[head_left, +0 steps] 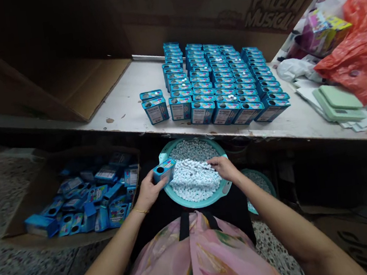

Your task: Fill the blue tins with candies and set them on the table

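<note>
My left hand grips a small blue box with a round dark hole in its top, tilted over the left rim of a turquoise basin. White pellets fill the basin, which rests on my lap. At its right side, my right hand has its fingers curled together at the pellets; a scoop or pellets at the fingertips is too blurred to tell. On the white table ahead, blue boxes stand upright in several rows, some with white pellets on top.
A carton of loose blue boxes lies on the floor at left. Large cardboard boxes stand behind the table. At right are red plastic bags and a pale green scale. Another turquoise basin sits below, right of my lap.
</note>
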Available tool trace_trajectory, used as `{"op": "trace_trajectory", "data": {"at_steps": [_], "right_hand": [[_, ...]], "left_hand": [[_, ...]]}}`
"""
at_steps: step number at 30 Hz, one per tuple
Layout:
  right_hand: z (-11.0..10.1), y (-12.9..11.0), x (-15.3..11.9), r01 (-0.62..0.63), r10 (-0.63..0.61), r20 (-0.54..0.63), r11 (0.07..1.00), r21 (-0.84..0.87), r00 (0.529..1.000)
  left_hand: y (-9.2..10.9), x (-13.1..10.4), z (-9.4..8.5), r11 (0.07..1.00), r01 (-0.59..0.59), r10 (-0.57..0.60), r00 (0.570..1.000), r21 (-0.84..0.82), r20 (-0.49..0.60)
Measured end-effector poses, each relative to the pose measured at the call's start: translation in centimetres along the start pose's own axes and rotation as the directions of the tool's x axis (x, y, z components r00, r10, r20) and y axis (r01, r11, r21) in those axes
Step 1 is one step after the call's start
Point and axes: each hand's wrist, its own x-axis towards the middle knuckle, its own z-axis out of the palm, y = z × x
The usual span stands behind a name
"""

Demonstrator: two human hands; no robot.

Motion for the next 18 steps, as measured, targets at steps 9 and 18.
{"op": "trace_trajectory", "data": {"at_steps": [9,18], "right_hand": [[-5.3,-8.3,-0.9,0.123,-0.067,0.125,0.85,-0.512,0.99],[-4.9,-14.4,-0.8,0.244,-0.121,0.22,0.668,-0.703,0.968]], "left_hand": [[-0.3,1.5,4.4,0.944,-0.292,0.257,0.942,0.151,0.214],[-0.8,1.6,5.3,0.954,-0.266,0.236,0.951,0.137,0.2]]}}
